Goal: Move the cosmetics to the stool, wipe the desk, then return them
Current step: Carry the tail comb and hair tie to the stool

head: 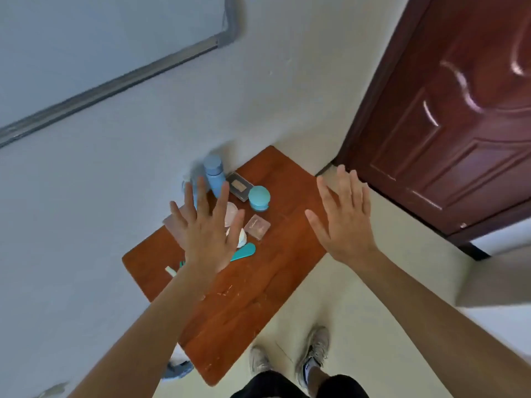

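Both hands are released. The left hand (pixel 205 239) is spread flat with straight fingers and hovers over the cosmetics. The right hand (pixel 344 222) is equally splayed and grasps nothing. It hangs at about 3 o'clock from the group, over the bench's edge and the floor.

The cosmetics stand in a cluster on the wooden bench (pixel 258 297), toward its far end by the wall. A blue bottle (pixel 215 175) is upright at 12 o'clock of the group. A dark flat palette (pixel 240 185) lies just beside it, and a teal jar (pixel 259 198) sits at 2 o'clock. A pink square compact (pixel 257 226) is at 3 o'clock, and a slim teal case (pixel 244 252) lies at 5 o'clock. Pale round pieces are partly hidden under the left hand, and I cannot tell what they are.

I cannot tell whether this low top is the desk or the stool. No second surface and no cloth is in view. Nothing is lifted, so the step in hand looks like the start of a transfer, a reach to collect the items.

The next move calls for lowering the left hand and closing on one item. The upright bottle or the jar offers the easiest sides to grip. The flat compacts need a pinch at their edges. The items sit close together, so a careless reach could tip the bottle.
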The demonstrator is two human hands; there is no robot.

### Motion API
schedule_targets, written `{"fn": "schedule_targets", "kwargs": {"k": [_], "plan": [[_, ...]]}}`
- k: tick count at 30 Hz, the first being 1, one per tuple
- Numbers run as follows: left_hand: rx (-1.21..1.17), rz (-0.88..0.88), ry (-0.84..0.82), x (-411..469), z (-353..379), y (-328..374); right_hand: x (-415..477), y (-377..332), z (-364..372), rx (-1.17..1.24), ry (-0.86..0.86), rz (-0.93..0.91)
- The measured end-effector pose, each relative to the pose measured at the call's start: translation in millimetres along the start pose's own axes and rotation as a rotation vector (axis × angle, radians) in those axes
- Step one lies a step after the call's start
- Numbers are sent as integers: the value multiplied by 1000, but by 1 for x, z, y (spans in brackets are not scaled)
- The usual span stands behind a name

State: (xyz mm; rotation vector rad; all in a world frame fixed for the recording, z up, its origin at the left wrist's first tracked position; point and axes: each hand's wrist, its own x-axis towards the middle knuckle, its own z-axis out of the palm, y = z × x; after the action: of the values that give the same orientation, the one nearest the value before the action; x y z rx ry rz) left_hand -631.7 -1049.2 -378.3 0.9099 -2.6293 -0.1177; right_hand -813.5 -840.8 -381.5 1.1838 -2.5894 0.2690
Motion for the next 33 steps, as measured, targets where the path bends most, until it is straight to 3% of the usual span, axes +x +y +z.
{"fn": "schedule_targets", "kwargs": {"k": [8, 15, 25, 33], "plan": [[-221, 479, 43, 25, -37, 209, -114, 149, -116, -159, 261, 409], [-421, 762, -1, -75, -79, 430, -300, 258, -222, -266, 424, 720], [-620, 1106, -42, -258, -120, 694, -551, 385, -356, -451, 501, 1028], [-607, 1264, -64, -309, -72, 831, -633, 496, -360, -480, 452, 1150]]}}
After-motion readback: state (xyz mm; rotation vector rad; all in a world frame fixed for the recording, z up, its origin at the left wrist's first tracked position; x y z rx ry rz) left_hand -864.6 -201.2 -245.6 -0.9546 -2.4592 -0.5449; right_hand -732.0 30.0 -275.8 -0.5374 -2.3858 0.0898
